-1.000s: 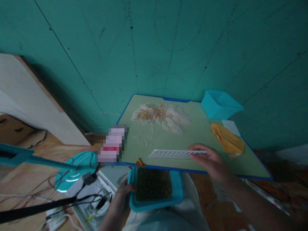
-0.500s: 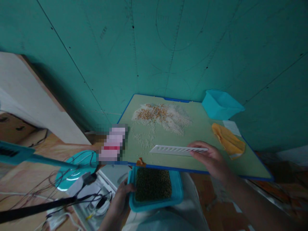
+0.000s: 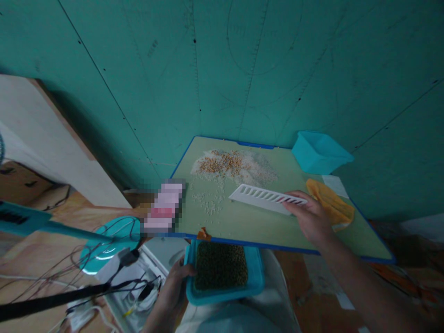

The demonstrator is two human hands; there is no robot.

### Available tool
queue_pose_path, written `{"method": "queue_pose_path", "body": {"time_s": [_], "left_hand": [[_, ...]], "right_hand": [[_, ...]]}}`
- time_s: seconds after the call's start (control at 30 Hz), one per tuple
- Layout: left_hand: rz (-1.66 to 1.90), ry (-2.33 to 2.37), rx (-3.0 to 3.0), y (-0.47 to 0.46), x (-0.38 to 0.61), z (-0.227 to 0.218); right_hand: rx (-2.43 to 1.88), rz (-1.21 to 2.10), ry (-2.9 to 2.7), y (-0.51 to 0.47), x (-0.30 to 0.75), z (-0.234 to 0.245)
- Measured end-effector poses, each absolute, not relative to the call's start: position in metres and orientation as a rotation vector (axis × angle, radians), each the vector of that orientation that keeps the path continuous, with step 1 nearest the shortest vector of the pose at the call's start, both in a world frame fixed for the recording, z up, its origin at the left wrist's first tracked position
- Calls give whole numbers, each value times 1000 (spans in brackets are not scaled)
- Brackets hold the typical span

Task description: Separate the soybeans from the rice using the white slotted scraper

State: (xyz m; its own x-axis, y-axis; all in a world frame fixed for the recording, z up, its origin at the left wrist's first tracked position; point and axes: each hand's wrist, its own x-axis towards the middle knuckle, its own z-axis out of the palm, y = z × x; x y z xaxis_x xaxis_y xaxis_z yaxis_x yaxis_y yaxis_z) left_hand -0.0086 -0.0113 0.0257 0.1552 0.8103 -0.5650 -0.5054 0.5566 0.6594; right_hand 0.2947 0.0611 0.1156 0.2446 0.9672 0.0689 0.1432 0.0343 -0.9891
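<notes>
My right hand (image 3: 310, 217) grips the right end of a white slotted strip (image 3: 263, 198), held tilted just above the green board (image 3: 243, 222). Beyond the strip lies a pile of white grains and yellow beans (image 3: 233, 166), with scattered white grains (image 3: 208, 201) nearer. My left hand (image 3: 173, 284) holds the left side of a teal tray (image 3: 258, 277) full of small dark green beans (image 3: 221, 266), kept just under the board's near edge.
An empty teal box (image 3: 319, 151) stands at the board's far right, an orange cloth (image 3: 331, 203) beside it. A small orange scrap (image 3: 204, 234) sits on the near edge. A teal lamp base (image 3: 107, 243), wires (image 3: 52, 273) and a dark rod (image 3: 52, 303) crowd the left floor.
My right hand has carried the white strip away from the board's near edge toward the grain pile and tilted it. The left hand and tray have stayed put.
</notes>
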Motion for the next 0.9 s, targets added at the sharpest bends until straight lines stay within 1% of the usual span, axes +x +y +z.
{"method": "queue_pose_path", "body": {"time_s": [0.37,0.5,0.67,0.9], "left_hand": [[991,1026,333,-13,-9,20],[990,1032,325,-12,-10,20],[967,1040,356,-11,-10,17],[985,1058,390,-10,-6,19]], "right_hand": [[-1439,887,-1201,87,301,120],[-1394,916,-1185,85,310,116],[-1384,845,-1140,83,314,115],[-1262,771,-1041,97,311,118]]}}
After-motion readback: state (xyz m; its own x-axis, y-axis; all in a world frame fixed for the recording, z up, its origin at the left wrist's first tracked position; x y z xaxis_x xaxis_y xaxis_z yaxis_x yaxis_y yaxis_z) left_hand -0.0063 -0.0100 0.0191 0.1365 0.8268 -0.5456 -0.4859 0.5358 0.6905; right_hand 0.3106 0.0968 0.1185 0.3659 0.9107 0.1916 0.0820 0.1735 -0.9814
